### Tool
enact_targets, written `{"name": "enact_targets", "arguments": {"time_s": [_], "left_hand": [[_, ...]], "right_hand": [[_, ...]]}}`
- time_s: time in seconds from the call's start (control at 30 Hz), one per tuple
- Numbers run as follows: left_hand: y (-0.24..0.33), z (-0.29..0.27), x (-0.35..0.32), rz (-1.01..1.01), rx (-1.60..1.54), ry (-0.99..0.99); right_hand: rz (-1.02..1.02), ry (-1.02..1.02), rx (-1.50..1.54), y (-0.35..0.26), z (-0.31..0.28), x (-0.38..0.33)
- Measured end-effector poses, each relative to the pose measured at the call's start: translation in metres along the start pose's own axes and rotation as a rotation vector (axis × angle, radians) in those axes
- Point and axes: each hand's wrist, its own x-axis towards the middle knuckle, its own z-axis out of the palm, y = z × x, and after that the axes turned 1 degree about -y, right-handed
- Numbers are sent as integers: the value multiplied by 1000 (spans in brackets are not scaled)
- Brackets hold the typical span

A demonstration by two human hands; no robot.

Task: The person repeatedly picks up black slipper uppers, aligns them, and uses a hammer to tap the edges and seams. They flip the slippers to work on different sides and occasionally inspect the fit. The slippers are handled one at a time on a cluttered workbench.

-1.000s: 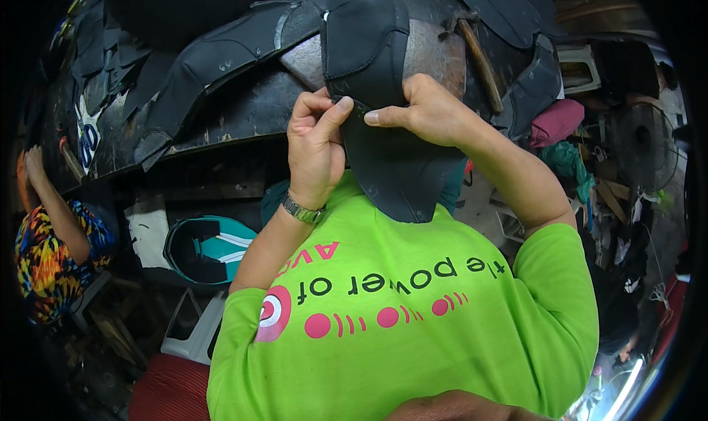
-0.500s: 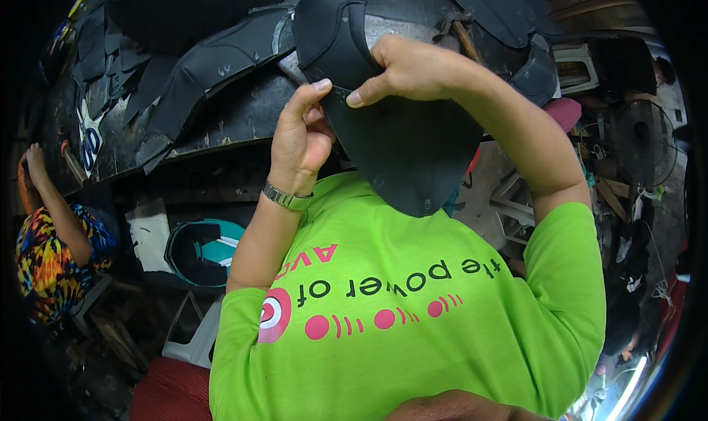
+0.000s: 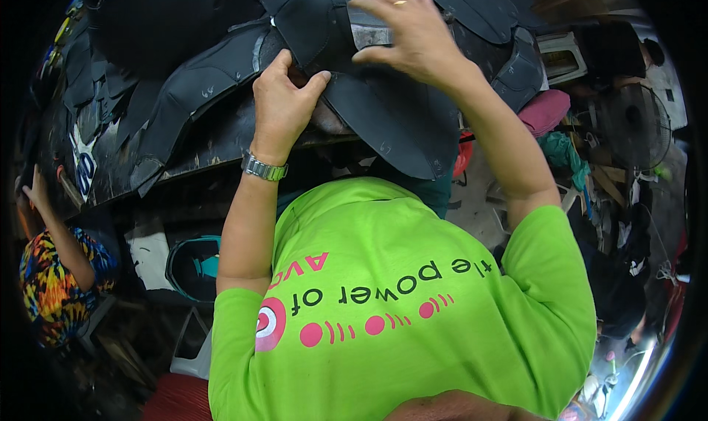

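A dark, leather-like stitched piece lies over the table edge. Its rounded lower panel (image 3: 398,122) hangs toward me, and its upper part (image 3: 313,22) has a seam. My left hand (image 3: 284,107), with a metal watch on the wrist, is at the left edge of this piece. Its thumb and forefinger are spread in a V, the thumb tip by the joint between the two parts; the other fingers are partly hidden. Above the piece's right side, my right hand (image 3: 417,37) has its thumb and fingers apart and holds nothing. A ring shows on one finger.
More dark cut pieces (image 3: 203,78) cover the worn black table (image 3: 221,152). Blue-handled scissors (image 3: 85,170) lie at its left. A co-worker in a patterned shirt (image 3: 63,266) is at far left. A teal-rimmed container (image 3: 193,267) sits below the table; a fan (image 3: 636,126) stands at right.
The stitched piece has moved away from me and lies farther onto the table. My right hand has let go of it, lifted and spread its fingers. My left thumb and forefinger have parted.
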Motion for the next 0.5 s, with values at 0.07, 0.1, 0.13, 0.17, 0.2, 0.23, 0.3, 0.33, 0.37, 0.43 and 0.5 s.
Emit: {"name": "enact_targets", "arguments": {"time_s": [0.07,0.1,0.13,0.17,0.2,0.23,0.3,0.33,0.37,0.43,0.5], "left_hand": [[1,0,1,9,51,-11],[2,0,1,19,90,-7],[2,1,2,32,120,-11],[3,1,3,53,158,-7],[3,1,5,83,195,-1],[4,2,6,70,180,-7],[4,5,8,65,151,-18],[4,6,9,72,139,-24],[4,6,11,77,136,-32],[5,5,13,35,199,-60],[7,4,15,63,178,-77]], "right_hand": [[263,-7,175,17,-15,-32],[422,-29,118,24,-22,-47],[529,-73,42,30,-28,-63],[629,-146,-27,34,-33,-78],[701,-178,73,36,-35,-89],[794,-216,169,36,-37,-99],[901,-194,273,30,-38,-110],[847,-69,351,25,-37,-110],[665,68,289,19,-36,-108],[475,94,171,4,-35,-101],[371,5,326,-16,-30,-91]]}}
